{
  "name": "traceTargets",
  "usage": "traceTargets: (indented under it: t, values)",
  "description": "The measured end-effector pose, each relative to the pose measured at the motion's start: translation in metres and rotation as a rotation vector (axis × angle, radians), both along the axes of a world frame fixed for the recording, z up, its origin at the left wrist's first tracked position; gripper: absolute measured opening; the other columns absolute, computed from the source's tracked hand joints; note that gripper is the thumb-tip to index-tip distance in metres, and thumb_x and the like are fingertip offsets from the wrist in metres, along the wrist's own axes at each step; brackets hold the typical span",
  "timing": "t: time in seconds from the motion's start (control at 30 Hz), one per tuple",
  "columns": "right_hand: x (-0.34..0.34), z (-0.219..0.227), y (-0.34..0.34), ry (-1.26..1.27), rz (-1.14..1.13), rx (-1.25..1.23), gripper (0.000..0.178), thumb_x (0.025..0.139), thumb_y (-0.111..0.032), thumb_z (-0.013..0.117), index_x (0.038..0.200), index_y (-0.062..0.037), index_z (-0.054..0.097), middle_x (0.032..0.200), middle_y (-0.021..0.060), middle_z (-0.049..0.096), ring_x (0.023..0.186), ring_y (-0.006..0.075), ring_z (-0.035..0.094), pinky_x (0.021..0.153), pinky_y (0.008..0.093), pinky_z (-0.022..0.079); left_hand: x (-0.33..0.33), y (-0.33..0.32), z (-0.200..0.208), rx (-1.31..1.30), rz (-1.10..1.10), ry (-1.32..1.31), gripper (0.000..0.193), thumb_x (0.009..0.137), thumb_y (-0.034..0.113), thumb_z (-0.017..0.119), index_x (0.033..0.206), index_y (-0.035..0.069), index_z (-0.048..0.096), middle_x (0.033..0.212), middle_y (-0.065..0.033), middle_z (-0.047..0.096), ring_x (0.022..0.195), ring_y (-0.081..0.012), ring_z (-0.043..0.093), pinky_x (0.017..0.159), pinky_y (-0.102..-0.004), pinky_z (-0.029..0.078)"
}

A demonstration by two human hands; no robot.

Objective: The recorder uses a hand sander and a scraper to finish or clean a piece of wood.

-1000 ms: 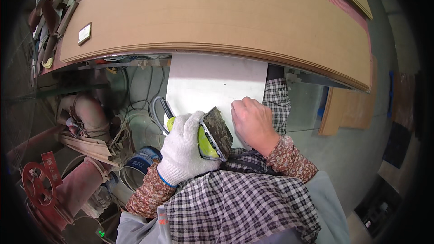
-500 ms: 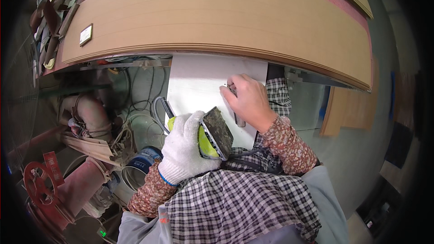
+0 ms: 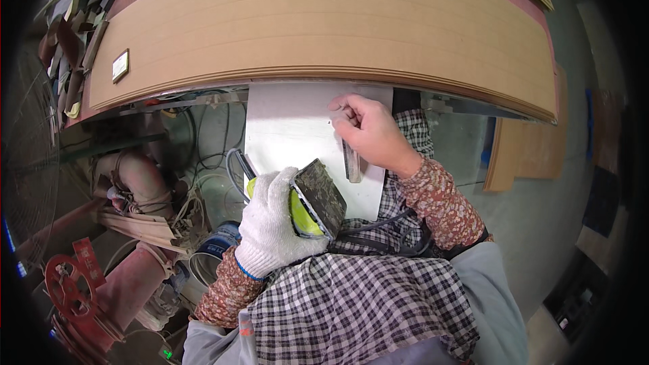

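My left hand (image 3: 269, 220), in a white knit glove, is closed around a green hand sander (image 3: 302, 215). The sander is tilted so that its dark, worn pad (image 3: 322, 196) faces up and to the right. My bare right hand (image 3: 368, 130) hovers over or rests on a white board (image 3: 284, 122), its fingers curled together. What the fingertips hold, if anything, is hidden or too small to name. A narrow greyish strip-like piece (image 3: 351, 164) lies on the board just below those fingers, its upper end close to the hand.
Large brown panels (image 3: 324, 20) are stacked on a bench ahead. A small white label-like card (image 3: 120, 66) lies on them. Offcuts (image 3: 74, 40) pile at far left. On the left floor stand a red handwheel (image 3: 69, 287), pipes and a blue can (image 3: 215, 250). Cables trail nearby.
My right hand has moved slightly farther up the board, uncovering more of the greyish strip. My left hand keeps the sander in nearly the same place. The view has shifted slightly.
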State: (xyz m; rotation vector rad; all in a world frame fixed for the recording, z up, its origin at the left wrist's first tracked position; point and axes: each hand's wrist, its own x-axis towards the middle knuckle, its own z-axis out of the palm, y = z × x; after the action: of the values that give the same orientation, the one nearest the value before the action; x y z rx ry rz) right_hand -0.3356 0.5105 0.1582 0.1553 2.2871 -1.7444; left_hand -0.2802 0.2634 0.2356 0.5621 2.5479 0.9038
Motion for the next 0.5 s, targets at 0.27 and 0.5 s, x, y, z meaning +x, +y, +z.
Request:
traceTargets:
  t: [0.27, 0.5]
  values:
    - [0.001, -0.007, 0.008, 0.191, 0.036, 0.238, 0.023, 0.099, -0.017, 0.067, 0.103, 0.0041, 0.074, 0.087, 0.0159, 0.074, 0.077, 0.0291, 0.071, 0.074, 0.0388, 0.056, 0.000, 0.000, -0.003, 0.017, 0.011, 0.009, 0.108, 0.055, 0.034, 0.097, 0.144, 0.001, 0.047, 0.125, -0.0226, 0.058, 0.117, -0.0427, 0.061, 0.095, -0.0495, 0.056]
    - [-0.006, -0.014, -0.019, 0.431, 0.349, 0.794, 0.008, 0.085, -0.009, 0.064, 0.086, -0.0036, 0.071, 0.089, 0.0160, 0.071, 0.084, 0.0312, 0.075, 0.074, 0.0427, 0.062, 0.001, 0.000, -0.003, 0.007, 0.001, 0.028, 0.108, 0.054, 0.033, 0.097, 0.144, 0.001, 0.046, 0.125, -0.0215, 0.056, 0.112, -0.0436, 0.061, 0.093, -0.0502, 0.056]
